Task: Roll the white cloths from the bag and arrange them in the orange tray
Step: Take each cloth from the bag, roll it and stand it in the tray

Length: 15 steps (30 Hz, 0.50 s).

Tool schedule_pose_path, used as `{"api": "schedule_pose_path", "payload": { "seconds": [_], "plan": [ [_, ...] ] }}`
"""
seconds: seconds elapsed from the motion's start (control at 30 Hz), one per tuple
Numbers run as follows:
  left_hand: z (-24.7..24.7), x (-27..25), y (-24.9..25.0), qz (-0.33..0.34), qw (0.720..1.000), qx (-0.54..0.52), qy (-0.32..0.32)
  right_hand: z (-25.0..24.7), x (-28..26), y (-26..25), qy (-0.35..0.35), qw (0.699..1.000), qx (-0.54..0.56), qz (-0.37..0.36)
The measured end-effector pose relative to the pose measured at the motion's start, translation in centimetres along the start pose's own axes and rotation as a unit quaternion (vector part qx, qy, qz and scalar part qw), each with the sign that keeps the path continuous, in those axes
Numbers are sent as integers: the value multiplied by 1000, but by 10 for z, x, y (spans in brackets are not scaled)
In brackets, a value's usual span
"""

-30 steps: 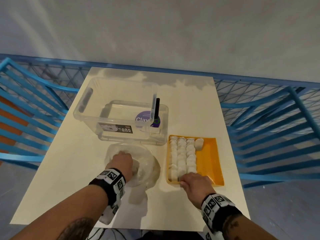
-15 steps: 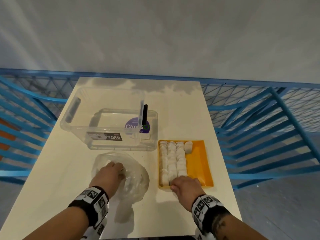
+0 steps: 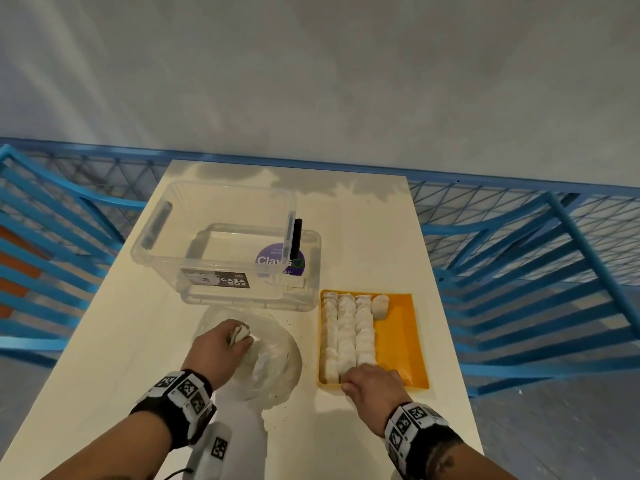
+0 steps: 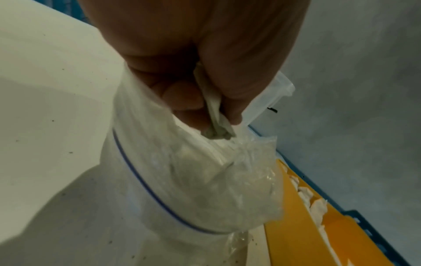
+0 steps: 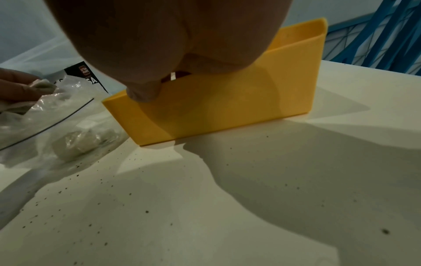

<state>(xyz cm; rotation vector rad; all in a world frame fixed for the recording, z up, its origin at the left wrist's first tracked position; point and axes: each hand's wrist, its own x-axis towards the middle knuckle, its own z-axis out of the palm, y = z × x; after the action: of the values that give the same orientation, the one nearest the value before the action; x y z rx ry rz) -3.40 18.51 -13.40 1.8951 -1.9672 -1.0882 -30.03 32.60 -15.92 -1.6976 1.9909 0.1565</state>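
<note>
A clear zip bag (image 3: pixel 268 355) lies on the cream table (image 3: pixel 374 237) with white cloths inside. My left hand (image 3: pixel 239 339) is at the bag's mouth and pinches a folded white cloth (image 4: pixel 214 115) between thumb and fingers, lifting it just above the bag (image 4: pixel 193 180). To the right sits the orange tray (image 3: pixel 401 341), with rolled white cloths (image 3: pixel 346 330) in three rows along its left side and one more roll (image 3: pixel 380 306) at the far end. My right hand (image 3: pixel 360 377) grips the tray's near wall (image 5: pixel 227 108), thumb (image 5: pixel 145 93) outside and fingers hidden inside.
A clear plastic storage box (image 3: pixel 221 244) stands behind the bag, overlapping a second clear box (image 3: pixel 308 285) with a purple sticker and an upright black object (image 3: pixel 296 237). Blue metal railings (image 3: pixel 536 271) flank the table on both sides. Dark specks dot the near tabletop (image 5: pixel 159 198).
My left hand has drawn a white cloth up out of the bag's mouth. The right hand has stayed at the tray's near edge. The head view has shifted.
</note>
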Motion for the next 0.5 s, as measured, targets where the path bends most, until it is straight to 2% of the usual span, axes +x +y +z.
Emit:
{"api": "schedule_pose_path", "payload": {
  "seconds": [0.1, 0.17, 0.33, 0.5],
  "plan": [
    [-4, -2, 1, -39, 994, -97, -25, 0, 0, 0, 1, 1000, 3, -2],
    [-8, -5, 3, -65, 989, -128, -16, 0, 0, 1, -1, 1000, 11, -2],
    [-13, -2, 1, -81, 988, -123, 46, -1, 1, 1, -7, 1000, 23, -2],
    [-13, 2, 0, -60, 983, -161, 62, -2, 2, 1, -9, 1000, 19, -3]
  ]
}}
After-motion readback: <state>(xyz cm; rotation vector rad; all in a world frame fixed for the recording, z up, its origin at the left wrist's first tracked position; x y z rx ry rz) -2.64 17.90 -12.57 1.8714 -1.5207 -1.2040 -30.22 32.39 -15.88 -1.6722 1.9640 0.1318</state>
